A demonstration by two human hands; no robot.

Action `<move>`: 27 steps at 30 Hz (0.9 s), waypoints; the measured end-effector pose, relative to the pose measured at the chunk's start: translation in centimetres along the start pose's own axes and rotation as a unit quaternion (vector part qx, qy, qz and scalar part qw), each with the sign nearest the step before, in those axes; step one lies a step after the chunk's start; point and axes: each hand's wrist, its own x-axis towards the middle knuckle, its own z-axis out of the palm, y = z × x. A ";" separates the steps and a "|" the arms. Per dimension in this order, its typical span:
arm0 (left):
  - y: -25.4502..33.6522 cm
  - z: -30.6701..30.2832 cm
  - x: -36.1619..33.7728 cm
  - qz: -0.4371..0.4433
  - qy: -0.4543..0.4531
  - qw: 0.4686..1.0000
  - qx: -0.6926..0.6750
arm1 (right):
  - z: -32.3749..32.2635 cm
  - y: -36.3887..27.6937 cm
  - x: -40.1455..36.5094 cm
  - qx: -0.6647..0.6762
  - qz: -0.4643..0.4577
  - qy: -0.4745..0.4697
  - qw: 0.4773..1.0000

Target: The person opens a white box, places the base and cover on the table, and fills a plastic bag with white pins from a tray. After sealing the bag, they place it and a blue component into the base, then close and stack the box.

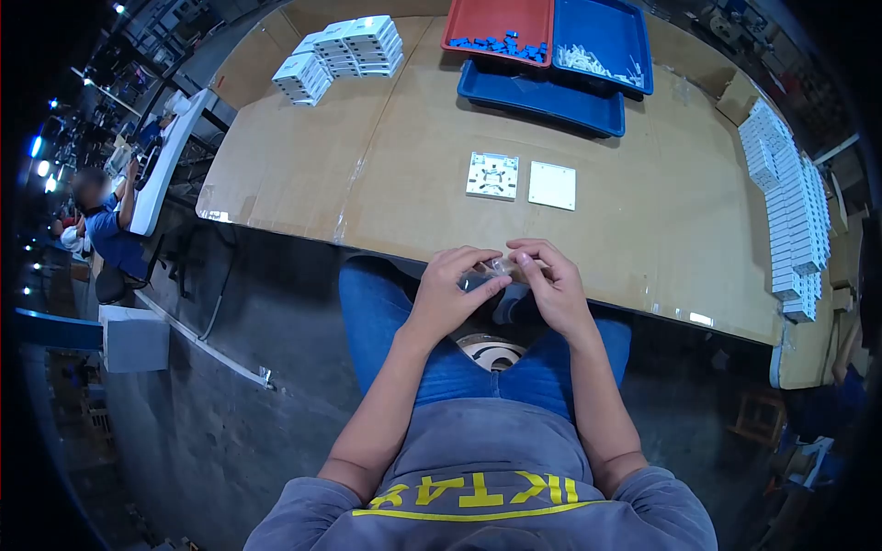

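Observation:
Between my hands, over my lap at the table's near edge, is a small clear plastic bag [497, 267]. My left hand [450, 286] pinches one side of it, and the fingers of my right hand [551, 283] close on the other. What the bag contains, if anything, cannot be made out. Just beyond lie two flat square pieces: a white plate with cut-outs and dark detail [492, 175] and, to its right, a plain white plate [552, 186] with small marks at its corners.
A red tray of blue parts [497, 20] and a blue tray of white parts [602, 23] stand at the back, behind an overlapped lower blue tray [542, 99]. White units are stacked back left [344, 50] and along the right [792, 216]. Another person [115, 234] sits far left.

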 end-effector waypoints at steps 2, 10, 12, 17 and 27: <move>-0.2 0.4 -0.2 -0.090 -0.032 0.984 -0.148 | -0.1 0.2 0.1 0.036 -0.044 -0.041 0.998; -1.9 0.9 -0.6 -0.297 -0.198 0.805 -0.474 | -0.8 0.8 0.1 0.080 0.028 -0.139 0.987; -2.2 1.0 -0.7 -0.318 -0.211 0.782 -0.493 | -1.0 0.8 0.2 0.082 0.047 -0.164 0.982; -2.8 1.1 -0.6 -0.338 -0.202 0.729 -0.560 | -0.9 0.8 0.8 0.080 0.035 -0.198 0.976; -3.9 1.9 0.2 -0.322 -0.207 0.717 -0.582 | -2.2 -0.7 3.1 0.021 0.102 -0.316 0.943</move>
